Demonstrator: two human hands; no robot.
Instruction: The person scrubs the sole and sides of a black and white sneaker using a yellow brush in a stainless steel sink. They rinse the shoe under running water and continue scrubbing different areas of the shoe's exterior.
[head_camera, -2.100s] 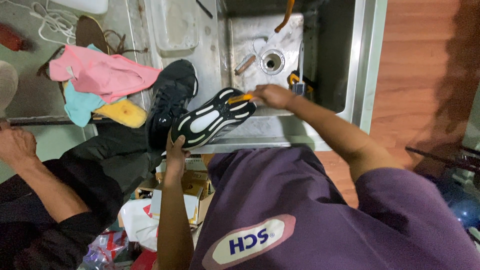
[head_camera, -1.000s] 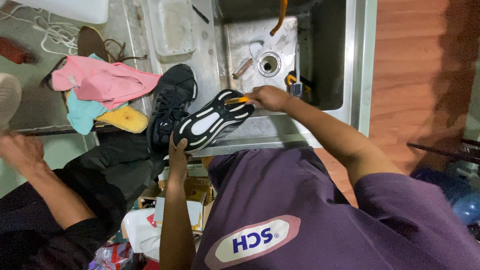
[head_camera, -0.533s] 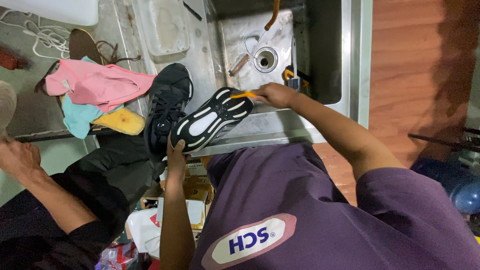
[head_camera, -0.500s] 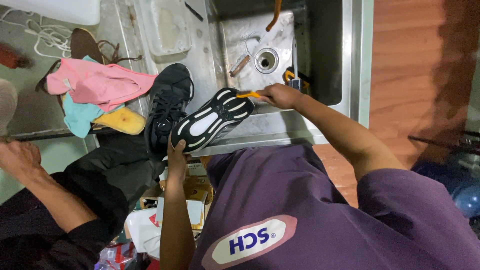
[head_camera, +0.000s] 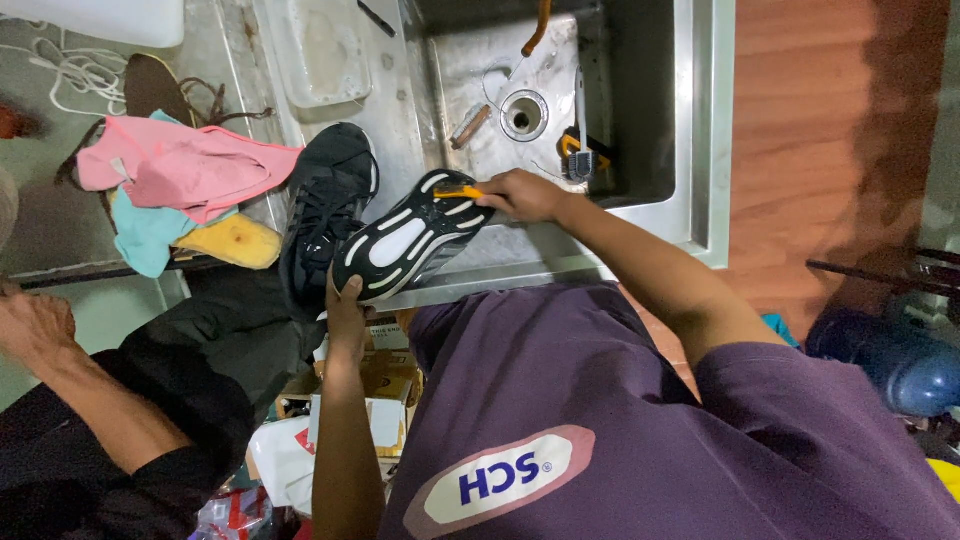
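The right hand (head_camera: 520, 195) was closed around a small yellow brush (head_camera: 458, 191), just above the middle of the frame. The tip of the brush touched the sole of a black shoe (head_camera: 408, 240). The shoe was turned sole up, with white stripes showing, and it lay tilted over the front edge of the sink (head_camera: 640, 215).

The left hand (head_camera: 345, 300) was gripping the heel end of that shoe from below, left of the middle.

Just beside it, on the left, a second black shoe (head_camera: 325, 205) lay on the metal counter with its laces up. The two shoes were touching.

Inside the sink, near the top of the frame, there was a round drain (head_camera: 523, 112). Another brush (head_camera: 578, 160), with dark bristles, lay just right of the drain.

Further left, a pink cloth (head_camera: 185, 170) lay on top of a blue cloth (head_camera: 140, 230), next to a yellow insole (head_camera: 235, 240).

At the left edge, another person's hand (head_camera: 30, 325) showed, well apart from the shoes. I could not tell if it held anything.
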